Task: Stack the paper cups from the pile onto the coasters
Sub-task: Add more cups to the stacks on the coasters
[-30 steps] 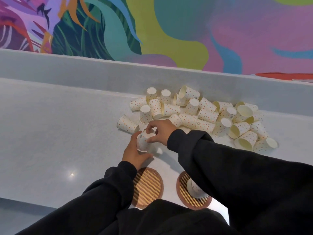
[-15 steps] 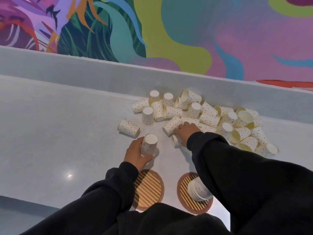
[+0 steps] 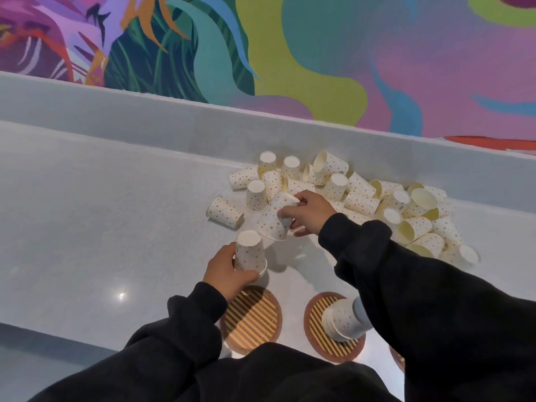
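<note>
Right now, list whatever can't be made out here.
Head view:
- The stack of cups on the right coaster: top behind the right sleeve; rims too fine to count.
- The left coaster: part under the left sleeve.
- The cups in the left hand: number nested unclear.

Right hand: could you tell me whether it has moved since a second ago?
Yes. Against the left coaster, the right hand has shifted right, to the pile, and grips a cup.
</note>
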